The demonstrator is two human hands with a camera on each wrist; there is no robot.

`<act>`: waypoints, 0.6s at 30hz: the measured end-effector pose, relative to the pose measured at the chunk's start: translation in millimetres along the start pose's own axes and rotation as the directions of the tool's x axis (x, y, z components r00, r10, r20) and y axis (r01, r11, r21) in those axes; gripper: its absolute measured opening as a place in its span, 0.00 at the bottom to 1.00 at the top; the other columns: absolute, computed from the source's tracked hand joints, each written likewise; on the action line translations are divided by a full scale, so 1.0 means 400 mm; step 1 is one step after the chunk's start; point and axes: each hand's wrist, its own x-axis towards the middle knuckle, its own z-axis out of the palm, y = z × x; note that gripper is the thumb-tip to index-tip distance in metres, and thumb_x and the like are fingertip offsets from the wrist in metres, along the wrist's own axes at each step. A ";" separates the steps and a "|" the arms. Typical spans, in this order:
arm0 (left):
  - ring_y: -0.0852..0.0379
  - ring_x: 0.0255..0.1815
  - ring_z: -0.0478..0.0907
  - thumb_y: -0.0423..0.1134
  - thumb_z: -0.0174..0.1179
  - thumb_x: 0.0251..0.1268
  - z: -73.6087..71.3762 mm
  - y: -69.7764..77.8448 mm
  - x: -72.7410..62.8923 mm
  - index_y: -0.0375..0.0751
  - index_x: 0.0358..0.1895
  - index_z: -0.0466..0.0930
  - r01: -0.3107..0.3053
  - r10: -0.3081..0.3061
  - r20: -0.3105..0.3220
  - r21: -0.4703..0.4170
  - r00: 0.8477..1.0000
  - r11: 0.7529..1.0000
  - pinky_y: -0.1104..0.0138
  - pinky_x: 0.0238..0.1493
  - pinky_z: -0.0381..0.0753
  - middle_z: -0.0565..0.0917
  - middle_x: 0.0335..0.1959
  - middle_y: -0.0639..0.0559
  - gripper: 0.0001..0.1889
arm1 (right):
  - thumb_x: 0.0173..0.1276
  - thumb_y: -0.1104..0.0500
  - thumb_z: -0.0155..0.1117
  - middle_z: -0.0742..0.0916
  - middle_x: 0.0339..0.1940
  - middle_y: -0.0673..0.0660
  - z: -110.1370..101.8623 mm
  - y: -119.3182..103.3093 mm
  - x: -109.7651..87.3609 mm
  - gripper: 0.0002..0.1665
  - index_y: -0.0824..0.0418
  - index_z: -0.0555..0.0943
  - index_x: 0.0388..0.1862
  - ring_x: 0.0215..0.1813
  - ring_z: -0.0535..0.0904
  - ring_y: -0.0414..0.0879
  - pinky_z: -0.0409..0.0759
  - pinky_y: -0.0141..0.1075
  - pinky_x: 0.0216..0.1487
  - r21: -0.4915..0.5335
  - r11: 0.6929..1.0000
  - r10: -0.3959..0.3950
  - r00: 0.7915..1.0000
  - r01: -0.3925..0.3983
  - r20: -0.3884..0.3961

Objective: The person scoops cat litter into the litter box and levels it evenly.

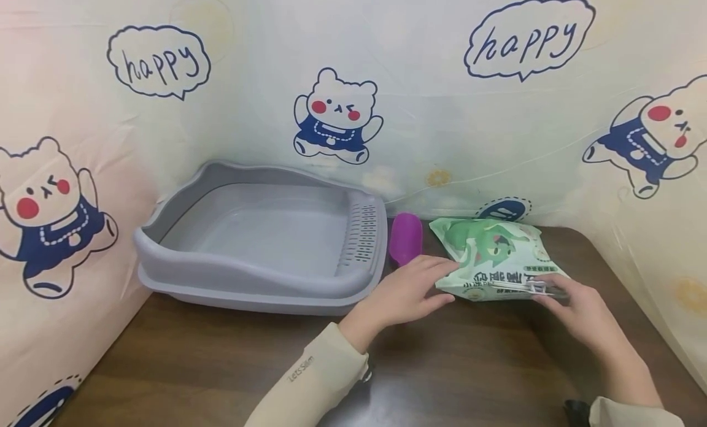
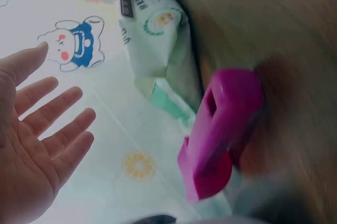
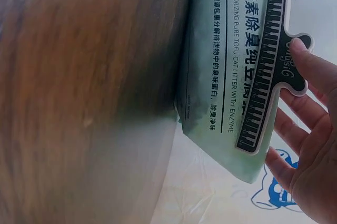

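One bag (image 3: 218, 76) reads "PURE TOFU CAT LITTER".

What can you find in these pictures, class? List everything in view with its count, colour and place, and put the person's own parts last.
Litter bag: 1, pale green, lying at the table's right side
Clip: 1, black and white piano-key pattern, on the bag's near edge
Scoop: 1, purple, between tray and bag
Tray: 1, grey, left of the scoop
Table: 1, brown, under these things
Backdrop: pale, printed with bears and "happy" bubbles, behind the table
Sleeves: 2, cream, at the wrists
Left hand: 1, bare, beside the bag's left end
Right hand: 1, bare, pinching the clip
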 end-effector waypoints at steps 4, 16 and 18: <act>0.58 0.71 0.68 0.52 0.56 0.73 0.027 -0.002 0.029 0.51 0.74 0.66 0.008 -0.008 0.036 0.001 0.999 1.000 0.69 0.73 0.64 0.74 0.70 0.56 0.29 | 0.57 0.60 0.77 0.89 0.38 0.62 0.001 -0.002 0.005 0.16 0.57 0.84 0.44 0.35 0.73 0.30 0.71 0.31 0.36 0.021 1.000 0.016 1.000 -0.016 -0.004; 0.57 0.63 0.73 0.52 0.57 0.72 0.108 -0.019 0.072 0.52 0.71 0.70 0.114 -0.115 0.095 0.013 0.989 0.993 0.69 0.65 0.72 0.78 0.65 0.55 0.27 | 0.58 0.61 0.76 0.88 0.42 0.65 0.002 -0.014 0.005 0.16 0.59 0.84 0.45 0.38 0.68 0.24 0.68 0.27 0.37 0.083 0.994 0.074 0.997 -0.073 -0.002; 0.58 0.61 0.73 0.53 0.58 0.71 0.114 -0.021 0.075 0.53 0.70 0.71 0.138 -0.140 0.098 0.028 0.985 0.990 0.69 0.63 0.73 0.79 0.63 0.56 0.27 | 0.58 0.61 0.76 0.88 0.42 0.65 0.003 -0.017 0.004 0.16 0.59 0.84 0.45 0.38 0.68 0.24 0.68 0.28 0.37 0.087 0.993 0.083 0.997 -0.082 -0.001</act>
